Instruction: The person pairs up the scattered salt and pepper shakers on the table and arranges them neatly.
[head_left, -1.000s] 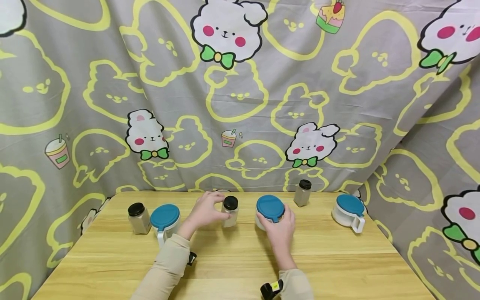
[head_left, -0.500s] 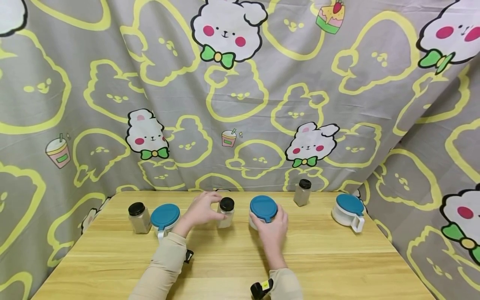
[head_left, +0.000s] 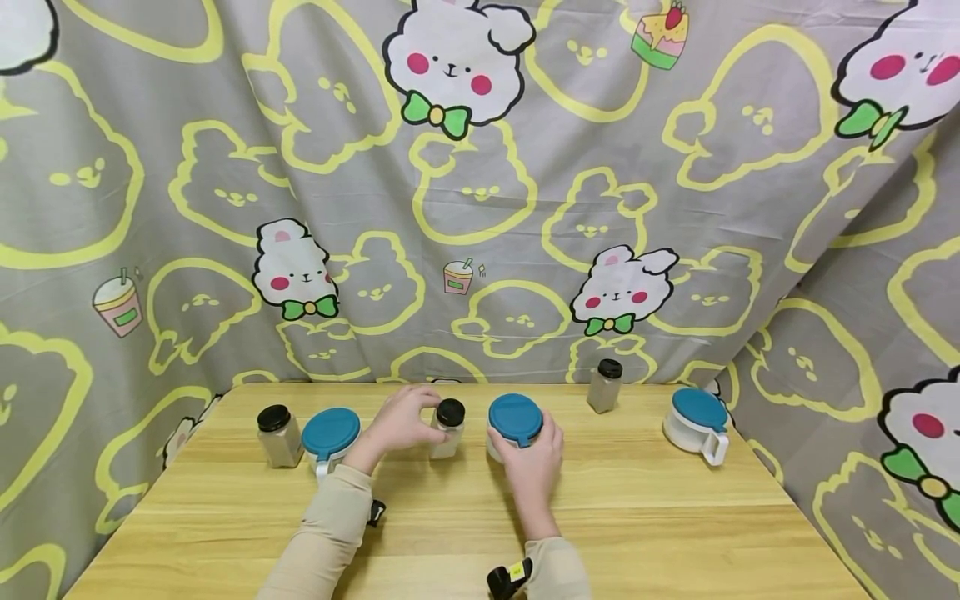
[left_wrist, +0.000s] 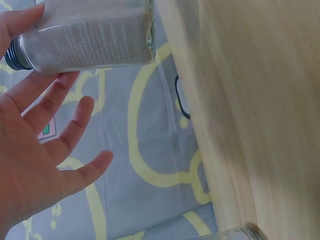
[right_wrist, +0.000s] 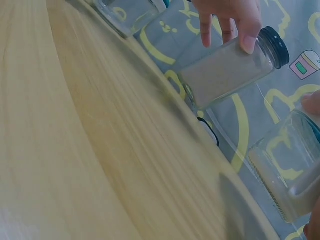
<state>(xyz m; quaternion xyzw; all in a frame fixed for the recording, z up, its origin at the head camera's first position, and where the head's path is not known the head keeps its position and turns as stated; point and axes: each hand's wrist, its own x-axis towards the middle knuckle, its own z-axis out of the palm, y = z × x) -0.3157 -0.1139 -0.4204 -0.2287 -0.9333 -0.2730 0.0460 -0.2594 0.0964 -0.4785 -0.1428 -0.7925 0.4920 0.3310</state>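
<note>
My left hand (head_left: pixel 401 421) pinches a glass spice jar (head_left: pixel 446 445) with a black lid between thumb and fingertips. In the left wrist view this spice jar (left_wrist: pixel 90 40) shows white print and a pale filling; the ring and little fingers stay spread away from it. To its right, my right hand (head_left: pixel 536 467) grips a blue-lidded seasoning pot (head_left: pixel 515 418), thumb on one side and fingers round the other. The right wrist view shows that seasoning pot (right_wrist: pixel 287 170) as clear glass with pale contents. The two held containers are a short gap apart, both upright.
At the left stand another black-lidded jar (head_left: pixel 281 446) and a blue-lidded pot (head_left: pixel 331 431), partly behind my left forearm. A third black-lidded jar (head_left: pixel 604 390) stands at the back right, with a handled blue-lidded pot (head_left: pixel 697 421) farther right. A patterned curtain (head_left: pixel 480 208) hangs behind the wooden table (head_left: pixel 675 533).
My right hand has moved left with the seasoning pot. My left hand has shifted the spice jar slightly left and nearer. The other containers have stayed in place.
</note>
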